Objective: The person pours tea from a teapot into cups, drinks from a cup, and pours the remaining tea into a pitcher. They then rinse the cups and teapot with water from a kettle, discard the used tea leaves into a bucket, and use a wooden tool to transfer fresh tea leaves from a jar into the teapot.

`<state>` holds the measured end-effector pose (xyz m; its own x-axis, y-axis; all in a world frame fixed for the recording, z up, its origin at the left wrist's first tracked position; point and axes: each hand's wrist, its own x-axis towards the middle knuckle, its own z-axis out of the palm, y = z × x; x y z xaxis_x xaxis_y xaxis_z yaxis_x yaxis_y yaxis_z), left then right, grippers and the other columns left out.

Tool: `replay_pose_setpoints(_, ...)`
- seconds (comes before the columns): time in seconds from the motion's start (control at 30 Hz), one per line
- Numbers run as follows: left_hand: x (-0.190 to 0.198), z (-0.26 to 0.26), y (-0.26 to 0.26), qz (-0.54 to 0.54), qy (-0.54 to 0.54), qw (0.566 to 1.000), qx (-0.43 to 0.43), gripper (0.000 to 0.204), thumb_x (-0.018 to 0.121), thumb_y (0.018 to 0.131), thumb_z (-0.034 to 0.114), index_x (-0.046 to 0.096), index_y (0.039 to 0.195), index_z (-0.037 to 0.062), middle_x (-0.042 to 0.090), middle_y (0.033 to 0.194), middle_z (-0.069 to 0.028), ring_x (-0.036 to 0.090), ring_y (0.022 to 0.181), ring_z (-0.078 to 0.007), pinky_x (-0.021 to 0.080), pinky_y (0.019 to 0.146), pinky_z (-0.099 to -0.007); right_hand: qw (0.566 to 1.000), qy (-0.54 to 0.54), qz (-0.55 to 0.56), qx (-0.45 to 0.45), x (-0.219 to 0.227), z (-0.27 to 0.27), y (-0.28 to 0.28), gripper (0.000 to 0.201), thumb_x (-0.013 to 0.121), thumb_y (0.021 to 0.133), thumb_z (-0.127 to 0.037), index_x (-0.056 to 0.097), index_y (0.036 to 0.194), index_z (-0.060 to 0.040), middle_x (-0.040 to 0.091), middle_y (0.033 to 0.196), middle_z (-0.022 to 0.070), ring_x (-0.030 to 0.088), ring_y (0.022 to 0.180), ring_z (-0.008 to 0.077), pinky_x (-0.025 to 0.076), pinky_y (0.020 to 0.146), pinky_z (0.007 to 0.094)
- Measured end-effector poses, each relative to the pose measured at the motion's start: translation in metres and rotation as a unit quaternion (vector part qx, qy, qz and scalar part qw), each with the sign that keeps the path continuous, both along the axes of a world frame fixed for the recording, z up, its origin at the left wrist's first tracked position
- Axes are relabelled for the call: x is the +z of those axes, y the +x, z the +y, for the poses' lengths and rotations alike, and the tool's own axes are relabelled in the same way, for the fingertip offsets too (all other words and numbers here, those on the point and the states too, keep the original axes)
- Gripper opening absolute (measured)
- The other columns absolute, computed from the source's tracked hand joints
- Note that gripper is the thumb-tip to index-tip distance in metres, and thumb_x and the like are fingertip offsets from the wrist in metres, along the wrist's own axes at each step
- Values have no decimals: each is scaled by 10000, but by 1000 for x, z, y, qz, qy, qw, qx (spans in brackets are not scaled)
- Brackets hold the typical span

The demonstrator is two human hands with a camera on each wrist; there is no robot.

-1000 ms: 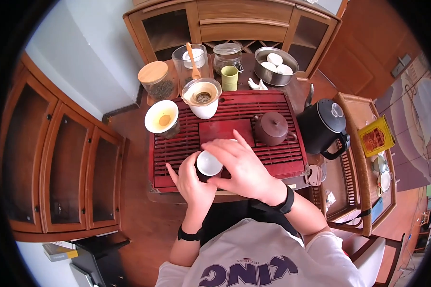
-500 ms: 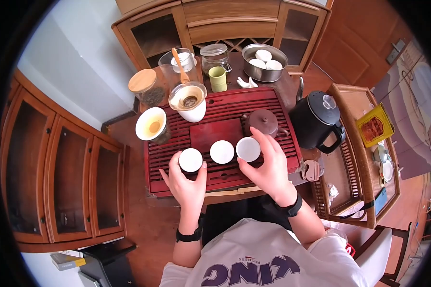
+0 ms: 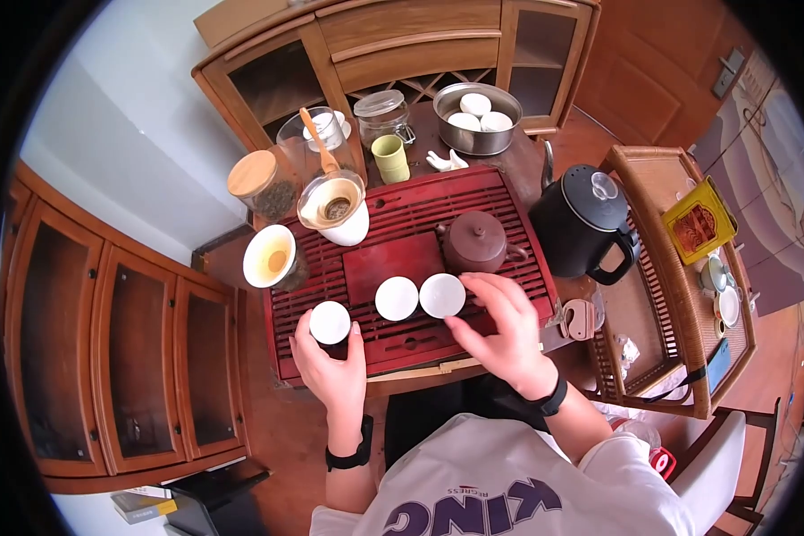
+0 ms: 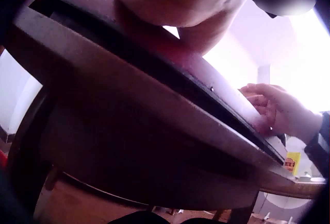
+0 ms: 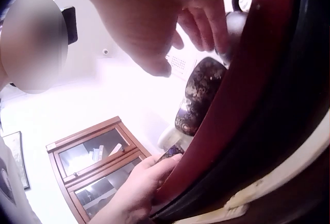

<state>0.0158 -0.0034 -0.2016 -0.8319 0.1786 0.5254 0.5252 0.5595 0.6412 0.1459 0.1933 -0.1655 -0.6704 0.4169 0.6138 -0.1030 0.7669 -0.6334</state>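
Note:
Three small cups stand in a row on the slatted red tea tray [image 3: 393, 259], white inside and dark-patterned outside. Around the left cup [image 3: 330, 322] curl the thumb and fingers of my left hand [image 3: 332, 366]. The middle cup [image 3: 397, 298] sits close beside the right cup [image 3: 442, 296]. My right hand [image 3: 507, 335] hovers at the right cup, thumb and fingers spread; the right wrist view shows its fingertips [image 5: 164, 69] apart from the patterned cups [image 5: 203, 87]. Behind that hand is a brown clay teapot [image 3: 476, 242].
A white pitcher with a strainer [image 3: 335, 210] and a lidded-bowl-like white cup [image 3: 271, 257] stand at the tray's left. A black kettle [image 3: 582, 223] is on the right. Jars, a green bamboo cup [image 3: 389, 159] and a steel bowl [image 3: 475, 138] line the back.
The hands were together around a cup, then parted, showing three cups in a row. Since then the left cup has shifted slightly left and the right hand has let go of the right cup.

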Motion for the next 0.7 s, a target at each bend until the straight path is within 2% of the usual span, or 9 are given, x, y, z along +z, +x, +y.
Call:
replay_pose_setpoints(0.03,-1,1,0,19,-14,1000,13,580,826,783,159,544,1274,34,637,1124,-150,611,1056,-381,402,1074,-544,998,39,32,-31,3,6,3,465,843,713,-109,671,1139,-32,669,1150,133,651,1016,307,544,863,399)
replay_pose_setpoints(0.1,-2,1,-1,18,-16,1000,14,581,829,781,163,540,1269,35,636,1114,-149,613,1051,-380,407,1068,-541,987,110,52,-109,14,25,2,447,796,742,-59,655,1165,-23,661,1105,136,651,985,322,544,846,407)
replay_pose_setpoints(0.17,-4,1,-1,17,-16,1000,8,582,832,779,166,536,1264,36,635,1105,-149,615,1045,-378,412,1062,-538,989,27,-40,-139,26,40,2,425,738,778,-14,638,1192,-9,653,1070,146,650,976,352,542,839,411)
replay_pose_setpoints(0.23,-5,0,-1,-49,32,998,8,592,840,776,187,528,1256,39,631,1109,-151,616,1045,-369,410,1064,-535,983,-33,-136,-117,17,57,8,395,689,821,9,637,1212,-11,657,1075,187,663,949,373,551,817,410)
replay_pose_setpoints(0.3,-6,1,-1,-27,8,1000,14,600,838,783,204,519,1263,39,644,1095,-147,629,1034,-350,391,1089,-543,986,3,-118,-115,11,64,8,280,682,838,-1,684,1118,2,695,999,197,685,888,367,558,786,408)
replay_pose_setpoints(0.37,-3,3,1,42,-48,998,22,605,829,793,211,509,1275,36,663,1081,-138,644,1021,-334,359,1123,-561,986,-11,-117,-120,6,67,3,225,681,844,-10,700,1068,8,707,957,195,691,870,367,560,778,411)
replay_pose_setpoints(0.5,-3,5,2,45,-62,997,28,607,820,801,224,502,1282,36,676,1071,-132,655,1014,-326,331,1145,-580,987,-11,-108,-122,8,69,-13,149,684,855,-40,725,987,12,724,889,186,700,833,364,565,762,413)
replay_pose_setpoints(0.57,-2,5,2,65,-65,996,21,590,828,800,171,512,1280,38,639,1136,-166,612,1058,-356,457,947,-458,987,-5,-107,-121,7,68,-21,145,683,857,-47,724,984,9,724,891,187,701,835,361,566,764,415)
replay_pose_setpoints(0.7,-1,5,3,73,-72,994,22,594,827,799,175,510,1280,27,639,1131,-171,607,1059,-359,455,948,-463,986,53,-116,-110,7,73,-23,171,709,853,-102,721,999,-13,722,905,171,701,842,342,568,754,407)
